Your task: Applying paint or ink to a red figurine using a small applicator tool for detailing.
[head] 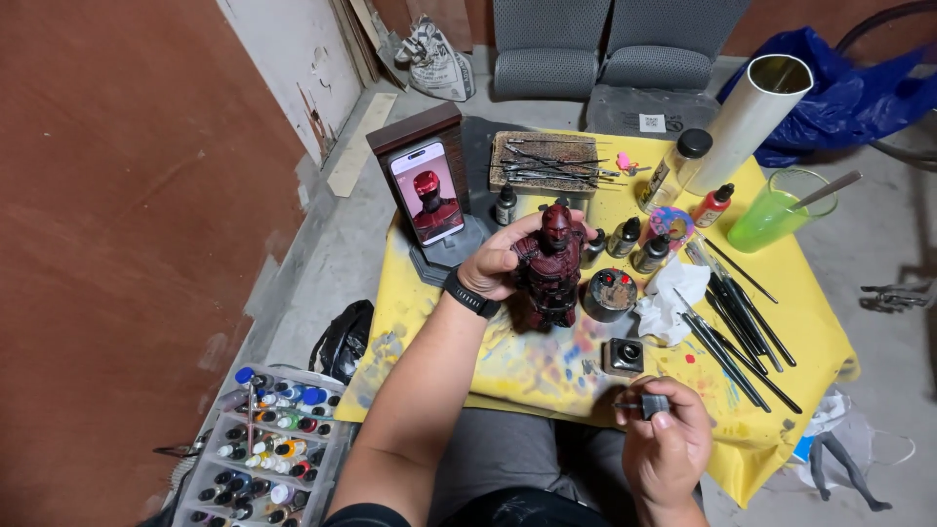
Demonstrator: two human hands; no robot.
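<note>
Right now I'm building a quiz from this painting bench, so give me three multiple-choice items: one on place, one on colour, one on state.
1. Where does the phone stand?
A. left of the figure
B. right of the green cup
C. in the paint tray

2. What colour is the table cover?
A. blue
B. yellow
C. white

3. The red bust figure is:
A. lying flat
B. boxed
C. held upright

Answers:
1 A, it leans on a dark stand left of the bust.
2 B, yellow with paint stains.
3 C, the left hand grips it upright, while the right hand holds a small dark tool.
</note>
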